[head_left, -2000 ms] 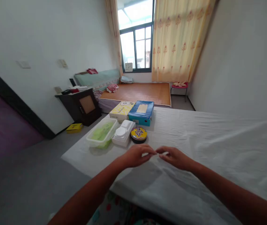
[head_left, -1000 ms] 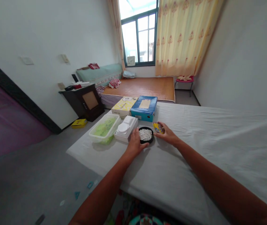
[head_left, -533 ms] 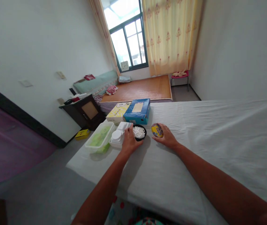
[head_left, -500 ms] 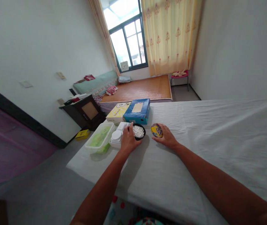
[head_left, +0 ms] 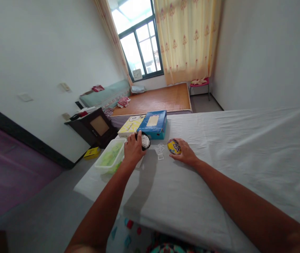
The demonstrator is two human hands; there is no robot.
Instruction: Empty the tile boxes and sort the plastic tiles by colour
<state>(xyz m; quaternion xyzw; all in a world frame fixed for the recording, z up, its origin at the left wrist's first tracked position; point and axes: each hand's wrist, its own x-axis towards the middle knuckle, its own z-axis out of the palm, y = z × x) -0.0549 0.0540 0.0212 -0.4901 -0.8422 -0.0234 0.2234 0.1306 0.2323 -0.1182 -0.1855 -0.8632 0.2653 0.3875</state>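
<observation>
My left hand grips a round black tin and holds it lifted and tipped to the right, its white pieces showing inside. Several small white pieces lie spilled on the white sheet just right of it. My right hand rests on the sheet, fingers curled around the tin's yellow and blue lid, held on edge. The left hand hides most of a white tray behind it.
A clear tub with green contents stands at the sheet's left edge. A yellow box and a blue box lie behind the tin. Beyond are a dark cabinet, a low bed with a mat and a window.
The left hand has lifted the open tin off the sheet and tipped it; white pieces have fallen onto the sheet. The right hand still holds the lid in the same spot.
</observation>
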